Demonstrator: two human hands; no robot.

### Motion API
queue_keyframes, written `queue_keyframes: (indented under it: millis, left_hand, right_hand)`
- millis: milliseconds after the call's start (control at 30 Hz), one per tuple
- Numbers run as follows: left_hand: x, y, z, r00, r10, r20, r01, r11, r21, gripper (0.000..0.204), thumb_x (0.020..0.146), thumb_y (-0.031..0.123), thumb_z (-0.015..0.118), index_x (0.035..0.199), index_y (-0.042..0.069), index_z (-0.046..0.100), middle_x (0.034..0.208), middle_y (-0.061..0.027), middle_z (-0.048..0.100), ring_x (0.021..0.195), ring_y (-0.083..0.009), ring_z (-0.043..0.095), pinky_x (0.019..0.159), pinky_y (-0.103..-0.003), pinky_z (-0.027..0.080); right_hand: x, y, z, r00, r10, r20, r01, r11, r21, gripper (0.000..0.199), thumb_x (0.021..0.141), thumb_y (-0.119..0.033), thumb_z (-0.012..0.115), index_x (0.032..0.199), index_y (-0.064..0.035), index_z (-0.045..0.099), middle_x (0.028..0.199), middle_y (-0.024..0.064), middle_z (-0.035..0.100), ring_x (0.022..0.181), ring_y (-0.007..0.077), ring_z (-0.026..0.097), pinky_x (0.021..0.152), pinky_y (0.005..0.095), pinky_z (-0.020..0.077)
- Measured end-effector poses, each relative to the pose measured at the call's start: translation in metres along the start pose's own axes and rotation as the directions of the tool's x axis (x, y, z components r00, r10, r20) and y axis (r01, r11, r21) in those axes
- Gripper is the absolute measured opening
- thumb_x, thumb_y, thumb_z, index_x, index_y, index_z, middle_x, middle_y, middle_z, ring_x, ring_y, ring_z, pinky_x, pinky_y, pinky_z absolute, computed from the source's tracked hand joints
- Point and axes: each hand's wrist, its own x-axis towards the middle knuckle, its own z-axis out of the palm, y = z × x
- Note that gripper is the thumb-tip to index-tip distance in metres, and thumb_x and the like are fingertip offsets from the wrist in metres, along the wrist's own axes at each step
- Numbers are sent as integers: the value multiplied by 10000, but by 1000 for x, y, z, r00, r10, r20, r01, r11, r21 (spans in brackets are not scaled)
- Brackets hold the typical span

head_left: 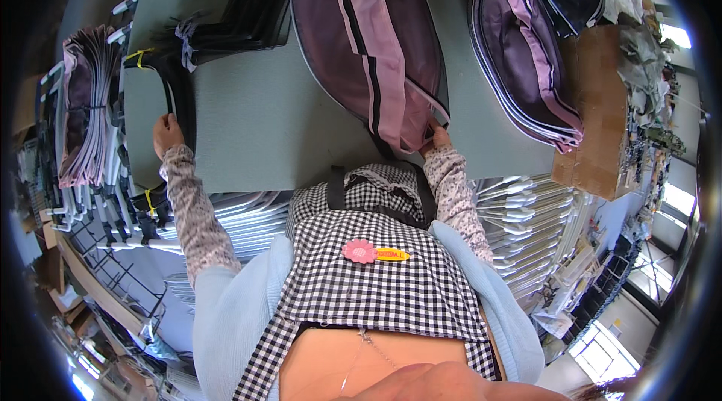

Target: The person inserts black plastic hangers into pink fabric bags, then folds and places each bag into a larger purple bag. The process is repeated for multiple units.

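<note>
A mesh fabric piece (pixel 406 33) in dark purple, with a pink band and a black zip-like strip down its middle, lies before me on the grey-green table (pixel 248 115). My right hand (pixel 437 138) is closed on its near right corner, where pink fabric bunches up; some fingers are hidden beneath. Off to the left, my left hand (pixel 168 136) pinches the edge of a bundle of long black strips (pixel 180 93), tied with yellow at its far end. How many strips are between the fingers cannot be made out.
Stacked pink and purple pieces (pixel 519 55) lie at the right beside a cardboard box (pixel 594 115). Black mesh panels (pixel 248 10) are piled at the far left. Another pink bundle (pixel 89 108) hangs past the table's left edge. White tubes (pixel 519 228) sit below the near edge.
</note>
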Motion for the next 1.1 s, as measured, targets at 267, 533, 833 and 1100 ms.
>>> queue_keyframes:
  millis: [267, 533, 833, 1100]
  left_hand:
    - [-159, 229, -201, 528, 841, 123, -662, 498, -560, 318, 902, 22, 607, 1219, 0, 612, 656, -19, 613, 472, -66, 456, 411, -229, 373]
    - [-234, 364, -191, 85, 826, 557, -821, 375, -431, 230, 805, 55, 695, 1035, 52, 692, 592, -44, 575, 448, -199, 550, 406, -323, 408]
    - [-259, 418, -197, -92, 673, 734, -960, 136, -245, 233, 751, 120, 636, 982, 95, 655, 574, -5, 540, 497, -192, 601, 418, -321, 458]
    - [-281, 438, -188, -62, 730, 681, -998, -46, -42, 201, 766, 125, 658, 964, 93, 655, 579, 8, 507, 472, -152, 564, 398, -307, 407]
  right_hand:
    - [-40, -3, 50, 961, 116, 251, -111, 993, -35, 191, 811, -93, 735, 978, -24, 675, 919, 104, 707, 824, 263, 688, 736, 432, 613]
    - [-28, 9, 52, 989, 76, 129, -49, 978, -204, 156, 769, -149, 776, 800, -13, 706, 701, 54, 653, 593, 169, 634, 499, 319, 501]
    - [-28, 31, 61, 980, -167, 106, 177, 980, -94, 137, 760, -54, 766, 844, 29, 696, 707, 67, 676, 537, 159, 636, 438, 270, 468]
    - [-67, 5, 84, 963, -225, 149, 257, 932, -257, 184, 796, -33, 707, 955, 55, 675, 845, 94, 705, 694, 171, 685, 592, 292, 556]
